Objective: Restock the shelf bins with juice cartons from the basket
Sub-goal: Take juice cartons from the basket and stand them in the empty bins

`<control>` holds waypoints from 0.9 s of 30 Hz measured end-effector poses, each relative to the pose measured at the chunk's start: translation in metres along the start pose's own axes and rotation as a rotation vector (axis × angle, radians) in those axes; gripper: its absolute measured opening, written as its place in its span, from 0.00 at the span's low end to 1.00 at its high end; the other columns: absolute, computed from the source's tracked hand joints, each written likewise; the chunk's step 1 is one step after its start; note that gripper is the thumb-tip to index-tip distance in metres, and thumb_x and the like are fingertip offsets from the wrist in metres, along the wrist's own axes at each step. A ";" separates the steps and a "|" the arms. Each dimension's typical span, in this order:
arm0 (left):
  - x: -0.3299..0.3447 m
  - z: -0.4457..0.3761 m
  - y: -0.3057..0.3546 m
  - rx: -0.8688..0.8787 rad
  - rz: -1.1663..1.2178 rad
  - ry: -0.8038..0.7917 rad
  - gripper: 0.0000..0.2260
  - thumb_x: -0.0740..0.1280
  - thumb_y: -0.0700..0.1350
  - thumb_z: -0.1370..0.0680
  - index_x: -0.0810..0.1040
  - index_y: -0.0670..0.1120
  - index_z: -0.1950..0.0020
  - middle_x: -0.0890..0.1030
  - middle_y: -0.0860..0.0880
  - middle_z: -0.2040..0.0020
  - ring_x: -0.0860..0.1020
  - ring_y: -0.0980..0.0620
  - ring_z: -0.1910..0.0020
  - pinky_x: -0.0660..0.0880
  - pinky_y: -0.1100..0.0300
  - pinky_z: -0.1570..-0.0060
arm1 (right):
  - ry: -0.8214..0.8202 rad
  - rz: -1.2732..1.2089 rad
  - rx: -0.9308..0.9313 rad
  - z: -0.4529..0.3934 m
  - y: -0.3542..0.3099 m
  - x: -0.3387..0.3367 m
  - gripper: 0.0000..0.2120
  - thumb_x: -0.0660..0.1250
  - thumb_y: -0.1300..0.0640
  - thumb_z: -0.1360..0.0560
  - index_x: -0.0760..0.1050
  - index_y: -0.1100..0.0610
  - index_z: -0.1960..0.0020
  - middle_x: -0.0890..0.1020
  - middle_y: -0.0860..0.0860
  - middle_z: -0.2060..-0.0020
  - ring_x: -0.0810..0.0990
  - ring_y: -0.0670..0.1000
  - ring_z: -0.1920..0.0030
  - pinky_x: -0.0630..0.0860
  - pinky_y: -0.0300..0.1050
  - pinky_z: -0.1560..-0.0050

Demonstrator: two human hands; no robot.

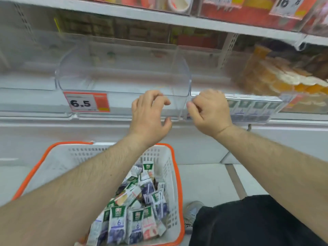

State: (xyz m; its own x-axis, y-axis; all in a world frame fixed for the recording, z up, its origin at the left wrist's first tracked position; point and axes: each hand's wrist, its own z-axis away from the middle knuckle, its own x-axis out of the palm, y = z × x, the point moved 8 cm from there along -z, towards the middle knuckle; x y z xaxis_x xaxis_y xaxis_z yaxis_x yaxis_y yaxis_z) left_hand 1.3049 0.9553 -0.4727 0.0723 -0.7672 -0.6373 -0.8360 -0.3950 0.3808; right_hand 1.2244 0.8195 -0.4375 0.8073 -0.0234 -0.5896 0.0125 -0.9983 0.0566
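- The left hand [150, 112] is raised at the front of the clear bin [122, 68], at about 12 o'clock from the basket; its fingers are loosely curled and nothing is in its grasp.
- The right hand [209, 110] is just beside it at 3 o'clock, fingers curled in at the front edge of the next bin; whether it pinches anything there cannot be told.
- The clear bin above the left hand holds no cartons that can be seen; a price tag [87, 102] reading 6,5 sits on its front at 9 o'clock from the left hand.
- A row of juice cartons [252, 110] stands upright in the bin at 3 o'clock from the right hand.
- The basket [58, 157], white with an orange rim, lies at 6 o'clock under the left forearm.
- Loose cartons [134, 210] are piled in its right part, some upright, some tipped over.
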 end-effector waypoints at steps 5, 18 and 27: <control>-0.007 0.067 -0.079 -0.240 -0.007 -0.288 0.12 0.69 0.41 0.28 0.77 0.45 0.45 0.77 0.48 0.47 0.74 0.47 0.46 0.65 0.57 0.46 | -0.437 -0.221 0.022 0.037 -0.087 0.073 0.19 0.59 0.52 0.26 0.64 0.54 0.74 0.71 0.54 0.76 0.74 0.59 0.70 0.67 0.45 0.68; 0.051 0.220 -0.196 -0.669 -0.042 -1.069 0.11 0.66 0.43 0.24 0.76 0.49 0.42 0.78 0.51 0.45 0.76 0.51 0.49 0.75 0.56 0.46 | -1.388 -0.322 0.587 0.191 -0.106 0.212 0.10 0.65 0.54 0.24 0.77 0.54 0.44 0.78 0.51 0.46 0.76 0.53 0.46 0.73 0.44 0.50; 0.123 0.253 -0.168 -0.672 -0.208 -1.179 0.30 0.68 0.69 0.34 0.69 0.49 0.43 0.77 0.52 0.54 0.78 0.50 0.54 0.77 0.56 0.56 | -1.640 -0.295 0.701 0.266 -0.114 0.244 0.39 0.73 0.49 0.42 0.59 0.46 0.36 0.79 0.48 0.50 0.81 0.54 0.51 0.79 0.53 0.48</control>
State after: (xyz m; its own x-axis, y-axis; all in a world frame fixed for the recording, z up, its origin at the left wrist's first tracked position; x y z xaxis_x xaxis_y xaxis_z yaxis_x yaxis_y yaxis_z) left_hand 1.3162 1.0547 -0.7848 -0.6202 0.0823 -0.7801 -0.4202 -0.8746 0.2417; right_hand 1.2628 0.9131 -0.8022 -0.5216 0.5501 -0.6522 -0.5429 -0.8037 -0.2438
